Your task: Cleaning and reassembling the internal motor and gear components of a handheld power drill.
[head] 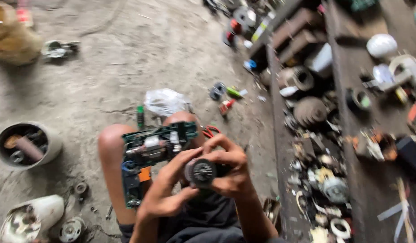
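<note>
An opened green power drill (149,155) lies across my knees with its motor and wiring exposed. My right hand (230,168) grips the drill's dark round chuck (201,172) at the front end. My left hand (167,189) touches the chuck from the left, fingers curled toward it. The picture is blurred by motion.
A round tub of parts (26,144) and a white motor housing (30,218) sit on the dirt floor at left. A crumpled plastic bag (165,101) and red-handled pliers (211,131) lie beyond my knees. Shelves crowded with motors and scrap (316,112) run along the right.
</note>
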